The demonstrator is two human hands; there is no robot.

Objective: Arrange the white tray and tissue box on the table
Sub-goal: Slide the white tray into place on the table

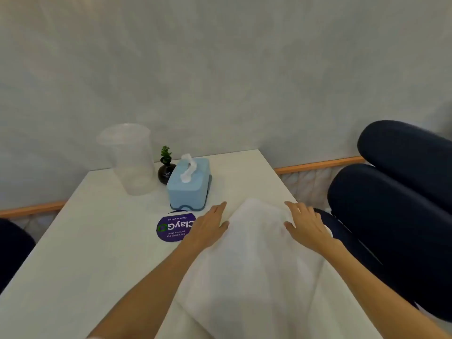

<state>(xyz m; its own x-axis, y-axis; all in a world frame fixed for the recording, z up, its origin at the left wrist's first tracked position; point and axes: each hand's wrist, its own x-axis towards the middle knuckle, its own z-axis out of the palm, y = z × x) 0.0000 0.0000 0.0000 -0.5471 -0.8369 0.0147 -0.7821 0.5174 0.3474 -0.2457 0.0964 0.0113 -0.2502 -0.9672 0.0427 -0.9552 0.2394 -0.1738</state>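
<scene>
1. A white table (102, 241) stands against a pale wall (220, 69), with dark blue padded seats (391, 204) on the right.
2. The tray (256, 253) lies on the near right part of the table, a long white shape running from between the hands down to the bottom edge. It is white on white and blurred, so I take it for the tray, though it could be cloth-covered.
3. The left hand (208, 228) rests on the tray's left edge and the right hand (308, 226) on its right edge. Both are flat with fingers spread, pressing or steadying rather than clamped on it.
4. The tissue box (189, 184), pale blue with a tissue sticking up, stands just beyond the left hand, apart from the tray and untouched.
5. By my judgement the tray is being squared up now; the box is not yet placed in relation to it.
6. Further out, a purple round sticker (171, 228) lies on the table, partly under the left hand. A small dark vase with a plant (166, 170) and a clear jug (132, 160) stand behind the box.
7. The tray's near end is cut off by the frame, and its rim and contents cannot be made out.
</scene>
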